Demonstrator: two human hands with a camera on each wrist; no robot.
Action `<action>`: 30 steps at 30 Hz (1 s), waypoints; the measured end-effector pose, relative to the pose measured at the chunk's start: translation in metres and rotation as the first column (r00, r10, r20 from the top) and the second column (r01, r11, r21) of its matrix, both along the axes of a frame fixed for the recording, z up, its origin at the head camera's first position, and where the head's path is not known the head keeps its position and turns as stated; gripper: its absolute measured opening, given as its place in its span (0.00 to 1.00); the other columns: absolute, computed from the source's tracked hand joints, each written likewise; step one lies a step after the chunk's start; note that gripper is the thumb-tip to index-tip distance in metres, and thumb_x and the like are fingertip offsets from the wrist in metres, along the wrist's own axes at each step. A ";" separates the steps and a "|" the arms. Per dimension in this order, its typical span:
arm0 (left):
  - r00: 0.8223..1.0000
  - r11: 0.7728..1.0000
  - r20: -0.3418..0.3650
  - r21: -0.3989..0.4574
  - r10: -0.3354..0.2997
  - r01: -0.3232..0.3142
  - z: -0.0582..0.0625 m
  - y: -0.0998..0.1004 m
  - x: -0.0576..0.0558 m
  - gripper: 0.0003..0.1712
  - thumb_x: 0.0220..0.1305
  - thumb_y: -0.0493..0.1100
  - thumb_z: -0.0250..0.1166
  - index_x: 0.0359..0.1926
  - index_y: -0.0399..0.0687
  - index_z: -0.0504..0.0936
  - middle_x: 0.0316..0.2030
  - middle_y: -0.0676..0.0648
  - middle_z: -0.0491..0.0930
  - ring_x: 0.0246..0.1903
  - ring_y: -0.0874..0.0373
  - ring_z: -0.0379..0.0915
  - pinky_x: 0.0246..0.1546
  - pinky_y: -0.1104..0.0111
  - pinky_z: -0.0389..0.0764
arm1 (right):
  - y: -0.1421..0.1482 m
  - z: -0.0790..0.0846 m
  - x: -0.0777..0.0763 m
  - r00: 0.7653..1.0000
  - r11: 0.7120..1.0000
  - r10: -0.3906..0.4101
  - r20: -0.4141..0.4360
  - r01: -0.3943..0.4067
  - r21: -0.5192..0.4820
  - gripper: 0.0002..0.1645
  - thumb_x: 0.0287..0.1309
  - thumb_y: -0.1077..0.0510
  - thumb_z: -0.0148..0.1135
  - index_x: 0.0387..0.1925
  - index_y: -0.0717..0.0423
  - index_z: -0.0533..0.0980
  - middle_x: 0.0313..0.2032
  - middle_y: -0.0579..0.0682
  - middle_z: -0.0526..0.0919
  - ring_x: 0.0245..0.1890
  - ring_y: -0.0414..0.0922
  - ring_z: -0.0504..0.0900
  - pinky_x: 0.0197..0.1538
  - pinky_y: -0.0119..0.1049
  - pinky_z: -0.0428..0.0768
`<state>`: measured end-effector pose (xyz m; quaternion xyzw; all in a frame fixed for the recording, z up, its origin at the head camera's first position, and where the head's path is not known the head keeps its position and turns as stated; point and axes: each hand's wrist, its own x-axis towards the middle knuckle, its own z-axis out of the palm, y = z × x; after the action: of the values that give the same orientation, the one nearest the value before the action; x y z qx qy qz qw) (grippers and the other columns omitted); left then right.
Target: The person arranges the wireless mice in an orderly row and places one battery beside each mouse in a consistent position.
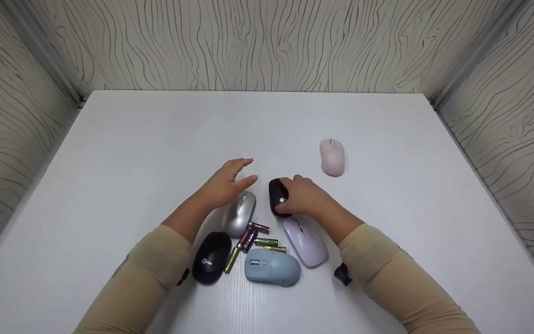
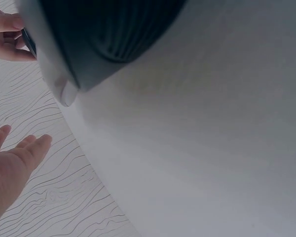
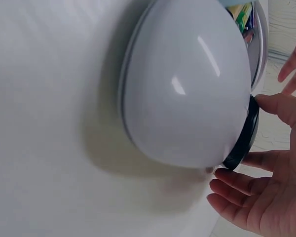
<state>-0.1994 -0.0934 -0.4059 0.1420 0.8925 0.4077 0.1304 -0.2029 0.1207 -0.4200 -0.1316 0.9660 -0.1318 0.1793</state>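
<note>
My right hand [image 1: 306,197] grips a black computer mouse [image 1: 276,192] between thumb and fingers; in the right wrist view the thumb and fingers span the mouse [image 3: 244,136] at opposite sides. Fingers extended, my left hand [image 1: 223,185] is held just above the silver mouse [image 1: 239,215] and has nothing in it. The left wrist view shows that hand [image 2: 12,170] with its fingers spread. Below the gripped mouse lies a pale lilac mouse [image 1: 306,242], which looms large in the right wrist view.
Another black mouse [image 1: 211,257] lies near my left forearm. Several batteries [image 1: 232,260] are loosely grouped between the mice, above a blue mouse [image 1: 272,267] lying sideways. Farther off sits a pink mouse [image 1: 332,157]. Patterned panels [image 1: 239,46] enclose the white table [image 1: 179,125] at back and sides.
</note>
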 end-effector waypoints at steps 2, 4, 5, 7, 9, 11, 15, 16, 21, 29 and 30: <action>1.000 1.000 0.000 -0.001 0.001 -0.001 0.000 0.000 -0.001 0.36 0.63 0.63 0.50 0.68 0.54 0.58 0.68 0.46 0.53 0.67 0.51 0.45 0.65 0.56 0.51 | 0.002 -0.001 -0.001 1.000 1.000 -0.004 -0.007 0.004 -0.009 0.43 0.42 0.41 0.64 0.61 0.52 0.66 0.47 0.56 0.73 0.45 0.51 0.72 0.46 0.48 0.74; 1.000 1.000 0.003 0.000 0.003 -0.003 0.000 0.000 -0.001 0.36 0.63 0.62 0.50 0.68 0.54 0.57 0.68 0.46 0.53 0.67 0.51 0.45 0.65 0.56 0.51 | 0.003 -0.002 -0.002 1.000 1.000 -0.007 -0.018 0.007 -0.009 0.44 0.42 0.40 0.64 0.61 0.52 0.66 0.47 0.57 0.73 0.45 0.51 0.72 0.47 0.48 0.74; 1.000 1.000 0.004 -0.001 0.004 -0.004 -0.001 0.000 -0.001 0.36 0.63 0.63 0.50 0.68 0.54 0.57 0.68 0.47 0.53 0.67 0.52 0.45 0.64 0.56 0.52 | 0.003 -0.002 -0.002 1.000 1.000 -0.009 -0.024 0.009 -0.008 0.44 0.42 0.39 0.64 0.61 0.52 0.65 0.47 0.57 0.73 0.45 0.51 0.73 0.47 0.48 0.74; 1.000 1.000 0.006 -0.006 0.008 -0.008 -0.001 0.001 -0.002 0.36 0.63 0.63 0.50 0.68 0.55 0.57 0.68 0.47 0.53 0.67 0.52 0.45 0.64 0.56 0.52 | 0.002 -0.004 -0.002 0.999 1.000 -0.011 -0.035 0.011 -0.004 0.46 0.42 0.37 0.64 0.61 0.54 0.65 0.48 0.57 0.73 0.45 0.52 0.73 0.48 0.48 0.74; 1.000 1.000 0.007 -0.007 0.010 -0.010 -0.001 0.001 -0.001 0.36 0.63 0.63 0.50 0.68 0.55 0.57 0.68 0.48 0.53 0.67 0.52 0.46 0.64 0.56 0.53 | 0.000 -0.005 -0.002 0.999 1.000 -0.016 -0.044 0.016 0.002 0.47 0.42 0.36 0.64 0.61 0.56 0.65 0.48 0.58 0.72 0.45 0.52 0.74 0.49 0.47 0.74; 1.000 1.000 0.002 -0.010 0.012 -0.012 -0.001 0.002 -0.001 0.36 0.63 0.63 0.51 0.68 0.55 0.57 0.68 0.48 0.53 0.67 0.52 0.47 0.64 0.56 0.53 | -0.002 -0.005 -0.002 0.999 1.000 -0.025 -0.044 0.025 0.003 0.48 0.42 0.37 0.64 0.61 0.57 0.64 0.48 0.60 0.72 0.45 0.52 0.74 0.49 0.47 0.74; 1.000 1.000 -0.002 -0.001 0.018 -0.018 -0.001 0.003 -0.001 0.36 0.63 0.61 0.51 0.68 0.54 0.58 0.67 0.47 0.54 0.67 0.52 0.47 0.64 0.56 0.54 | -0.003 -0.006 -0.001 0.998 0.999 -0.047 -0.041 0.048 0.006 0.47 0.41 0.41 0.64 0.62 0.57 0.63 0.48 0.60 0.71 0.43 0.52 0.75 0.47 0.47 0.75; 1.000 1.000 -0.002 -0.002 0.020 -0.020 -0.001 0.003 0.000 0.36 0.63 0.61 0.51 0.68 0.54 0.58 0.67 0.47 0.54 0.67 0.52 0.47 0.64 0.56 0.54 | -0.004 -0.006 -0.002 0.998 0.999 -0.052 -0.042 0.052 0.007 0.47 0.41 0.42 0.64 0.62 0.56 0.63 0.48 0.59 0.71 0.43 0.52 0.74 0.46 0.47 0.75; 1.000 1.000 0.006 -0.003 0.028 -0.028 -0.001 0.003 0.001 0.35 0.63 0.61 0.52 0.68 0.55 0.58 0.68 0.47 0.53 0.67 0.51 0.46 0.64 0.56 0.53 | -0.004 -0.009 -0.003 0.996 0.997 -0.070 -0.056 0.072 0.020 0.46 0.44 0.41 0.63 0.64 0.55 0.61 0.49 0.60 0.70 0.45 0.53 0.73 0.47 0.49 0.75; 0.999 0.999 0.012 -0.005 0.038 -0.038 -0.001 0.002 0.001 0.35 0.63 0.61 0.52 0.68 0.56 0.58 0.68 0.47 0.53 0.67 0.51 0.46 0.64 0.56 0.53 | -0.005 -0.011 -0.005 0.995 0.996 -0.084 -0.059 0.086 0.032 0.44 0.48 0.42 0.60 0.64 0.55 0.60 0.51 0.61 0.69 0.47 0.54 0.73 0.49 0.50 0.74; 0.999 0.999 0.013 -0.006 0.038 -0.038 -0.001 0.002 0.001 0.35 0.63 0.61 0.52 0.68 0.56 0.58 0.68 0.47 0.53 0.67 0.52 0.46 0.64 0.56 0.53 | -0.004 -0.010 -0.006 0.995 0.996 -0.083 -0.059 0.084 0.030 0.44 0.48 0.42 0.60 0.64 0.56 0.60 0.51 0.61 0.69 0.47 0.55 0.73 0.49 0.50 0.74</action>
<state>-0.1989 -0.0911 -0.4065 0.1219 0.8953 0.4086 0.1288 -0.2084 0.1162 -0.4303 -0.0919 0.9775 -0.1196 0.1477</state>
